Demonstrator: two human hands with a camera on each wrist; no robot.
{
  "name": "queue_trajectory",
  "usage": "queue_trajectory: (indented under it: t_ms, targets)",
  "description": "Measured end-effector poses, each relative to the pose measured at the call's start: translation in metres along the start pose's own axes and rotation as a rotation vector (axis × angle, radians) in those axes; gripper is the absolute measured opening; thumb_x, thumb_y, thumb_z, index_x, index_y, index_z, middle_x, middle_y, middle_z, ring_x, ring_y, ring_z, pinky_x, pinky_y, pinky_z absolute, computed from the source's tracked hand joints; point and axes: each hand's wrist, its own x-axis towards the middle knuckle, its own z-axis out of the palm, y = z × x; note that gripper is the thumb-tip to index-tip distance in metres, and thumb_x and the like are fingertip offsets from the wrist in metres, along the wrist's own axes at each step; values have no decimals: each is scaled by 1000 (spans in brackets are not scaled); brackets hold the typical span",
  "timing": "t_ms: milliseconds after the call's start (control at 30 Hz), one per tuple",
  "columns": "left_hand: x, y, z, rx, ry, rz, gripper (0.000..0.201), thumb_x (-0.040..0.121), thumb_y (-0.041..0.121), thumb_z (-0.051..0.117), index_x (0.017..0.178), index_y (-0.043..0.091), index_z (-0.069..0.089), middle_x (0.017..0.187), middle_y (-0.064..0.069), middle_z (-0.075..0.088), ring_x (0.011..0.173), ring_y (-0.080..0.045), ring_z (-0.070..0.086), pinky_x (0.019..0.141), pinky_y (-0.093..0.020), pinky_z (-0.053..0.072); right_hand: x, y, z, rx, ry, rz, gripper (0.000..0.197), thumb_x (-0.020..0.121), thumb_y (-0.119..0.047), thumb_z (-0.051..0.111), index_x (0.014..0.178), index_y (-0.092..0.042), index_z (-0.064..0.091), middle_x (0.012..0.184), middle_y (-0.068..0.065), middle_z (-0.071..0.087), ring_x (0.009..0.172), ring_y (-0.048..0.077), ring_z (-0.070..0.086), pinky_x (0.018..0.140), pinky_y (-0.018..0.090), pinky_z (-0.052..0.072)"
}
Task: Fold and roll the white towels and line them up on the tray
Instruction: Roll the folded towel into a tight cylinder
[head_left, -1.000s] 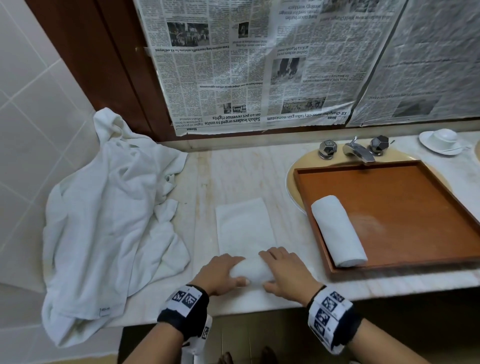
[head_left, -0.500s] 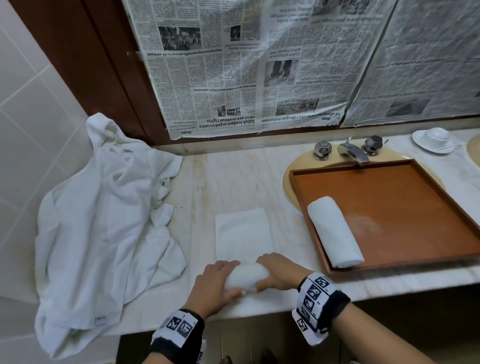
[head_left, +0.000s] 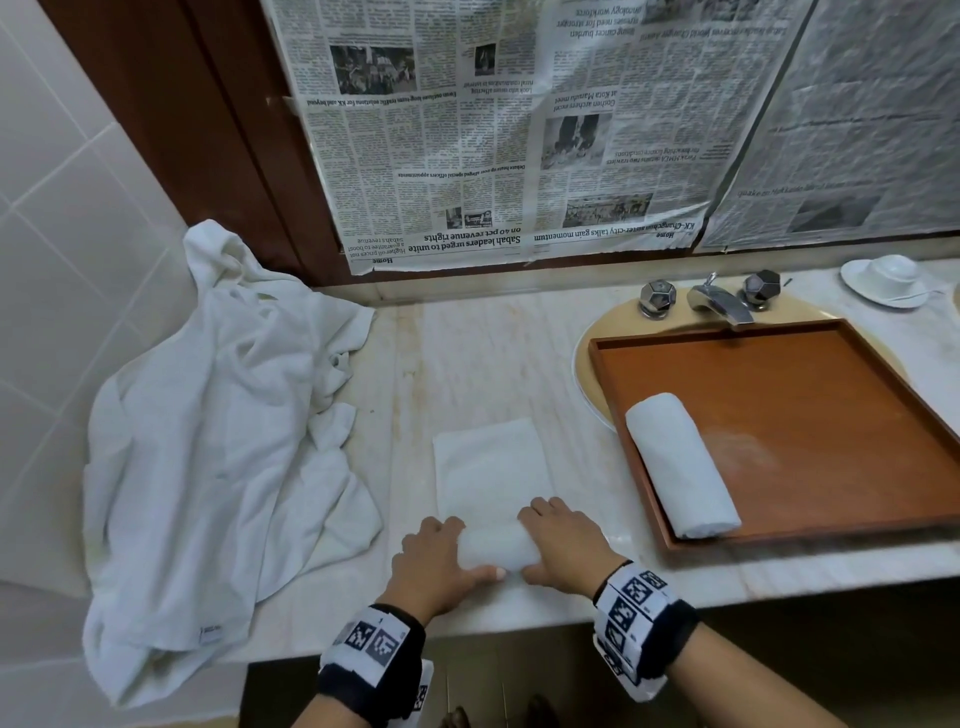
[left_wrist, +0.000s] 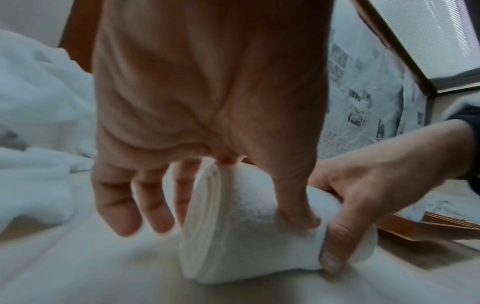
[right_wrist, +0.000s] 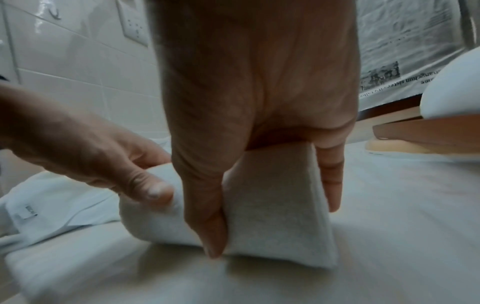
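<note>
A folded white towel (head_left: 491, 462) lies flat on the marble counter, its near end wound into a roll (head_left: 496, 545). My left hand (head_left: 441, 558) curls over the roll's left end, and my right hand (head_left: 561, 540) curls over its right end. Both thumbs press the near side. The left wrist view shows the roll's spiral end (left_wrist: 207, 216) and my thumb (left_wrist: 298, 209) dug into it. In the right wrist view my right thumb (right_wrist: 213, 236) pinches the roll (right_wrist: 272, 216). A finished rolled towel (head_left: 680, 465) lies at the left side of the wooden tray (head_left: 831, 364).
A heap of loose white towels (head_left: 218, 441) covers the counter's left end and hangs over its edge. The tray sits across the sink (head_left: 584, 364), below the faucet (head_left: 719, 301). A cup and saucer (head_left: 883, 278) stand at the back right. Newspaper (head_left: 519, 130) covers the wall behind.
Both hands have rolled the towel a little further away from me. The roll is thicker and the flat part is shorter.
</note>
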Motion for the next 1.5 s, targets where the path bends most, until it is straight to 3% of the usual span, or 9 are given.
queue_trajectory:
  t_ms: [100, 300, 533, 667, 833, 1067, 1233, 1367, 1500]
  targets:
    - [-6, 3, 0, 53, 121, 111, 80, 81, 73, 57, 146, 33, 35, 144, 5, 37, 129, -22, 38, 102, -39, 38, 7, 2, -6, 59, -89, 13, 60, 85, -43, 66, 134, -15, 45, 132, 5, 46, 124, 24, 41, 95, 38, 43]
    - [3, -18, 3, -204, 27, 205, 81, 69, 86, 50, 136, 40, 47, 122, 8, 54, 114, -14, 49, 95, -29, 40, 5, 18, -10, 321, -174, -12, 62, 76, -50, 77, 125, -20, 55, 121, 1, 57, 106, 18, 51, 88, 30, 42]
    - [13, -14, -16, -381, -89, 100, 47, 86, 71, 54, 112, 32, 61, 112, 12, 64, 104, -10, 57, 84, -23, 39, -24, 14, 6, 113, 167, -47, 81, 87, -63, 56, 153, -25, 27, 152, -6, 33, 138, 17, 31, 108, 34, 32]
    - [11, -12, -9, -290, 19, 106, 60, 87, 73, 48, 134, 35, 52, 128, 1, 49, 120, -19, 49, 98, -30, 39, -17, 11, 9, 94, 147, -67, 79, 87, -56, 61, 151, -22, 30, 149, -3, 36, 135, 19, 33, 106, 34, 36]
    - [-5, -17, 11, -5, 187, 251, 89, 77, 83, 47, 151, 40, 25, 148, 13, 22, 131, -16, 27, 102, -40, 41, 9, 19, -10, 314, -34, -20, 64, 81, -52, 72, 134, -23, 53, 126, -2, 51, 116, 17, 43, 95, 31, 38]
    - [17, -22, -2, -215, 85, 229, 79, 69, 69, 70, 139, 40, 48, 127, 6, 49, 120, -16, 45, 106, -38, 38, 3, 24, -26, 527, -109, 12, 56, 80, -54, 74, 120, -17, 62, 119, -1, 62, 109, 20, 55, 92, 32, 44]
    - [27, -15, -27, -226, -62, 198, 70, 72, 62, 78, 133, 35, 58, 124, 4, 56, 115, -15, 51, 95, -26, 37, -13, 12, 4, 12, 171, -45, 85, 82, -62, 60, 150, -22, 29, 147, -2, 38, 135, 21, 36, 106, 37, 33]
    - [23, -14, -25, -214, -90, 149, 74, 77, 67, 71, 140, 33, 50, 133, 6, 51, 124, -17, 47, 100, -30, 37, -1, 17, 3, 149, 129, -67, 69, 83, -50, 67, 142, -24, 42, 136, -4, 46, 124, 18, 40, 95, 33, 40]
    - [8, -11, -10, -47, 114, 246, 77, 85, 71, 55, 150, 34, 35, 150, 9, 35, 135, -21, 31, 108, -41, 35, 17, 25, -18, 387, -61, -35, 55, 75, -44, 79, 122, -22, 61, 115, -3, 57, 106, 16, 50, 86, 30, 42]
